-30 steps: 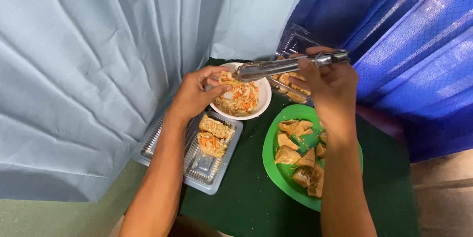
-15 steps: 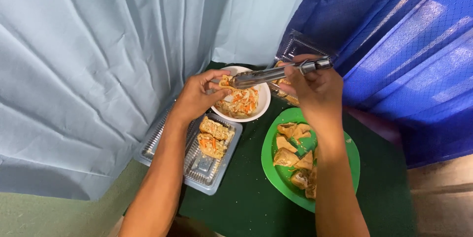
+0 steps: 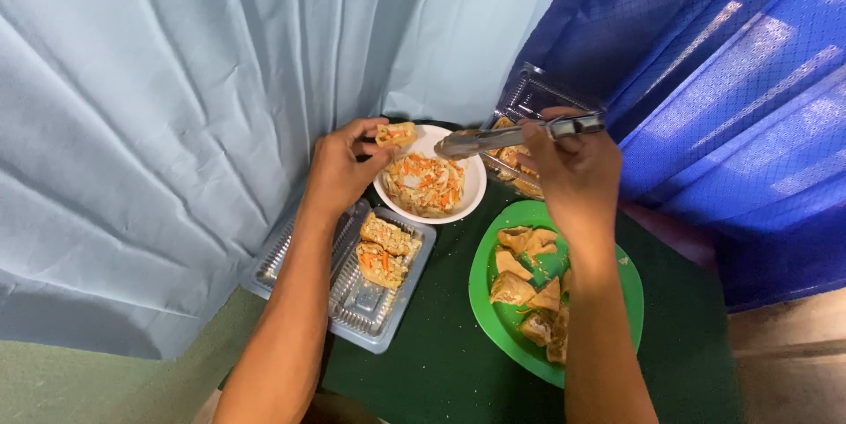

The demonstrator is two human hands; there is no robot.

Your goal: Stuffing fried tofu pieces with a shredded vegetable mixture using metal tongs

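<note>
I'm looking down on a small dark green tabletop (image 3: 441, 371) squeezed into a corner, with a pale blue curtain (image 3: 159, 124) filling the left of the frame and a deep blue mesh-patterned fabric (image 3: 731, 107) crowding the right. Both cloths are hemming the work in, so there is little room to swing either arm outward.

Lower centre-right, a round green plastic plate (image 3: 630, 301) is carrying a heap of golden fried tofu pieces (image 3: 529, 287), lying partly under the right forearm. Lower left of centre, a clear plastic tray with a ribbed floor (image 3: 370, 314) is holding two stuffed pieces topped with orange shreds, pushed to its upper end, leaving the near end free. Above it, a round white bowl (image 3: 471, 179) is sitting with a filling of shredded carrot and pale strips (image 3: 427, 184), right between both hands, which I judge keeps it within easy reach.

Behind the bowl, a second clear plastic container (image 3: 529, 93) is leaning against the blue fabric, half hidden by the right hand.

The left hand (image 3: 339, 168) is curled, fingertips pinching a small fried tofu pocket (image 3: 397, 134) over the bowl's upper-left rim. The right hand (image 3: 573, 168) is closed around a pair of metal tongs (image 3: 511, 136), held level with tips pointing left toward that pocket; the tips are looking nearly together, though whether they are carrying filling I cannot tell.
</note>
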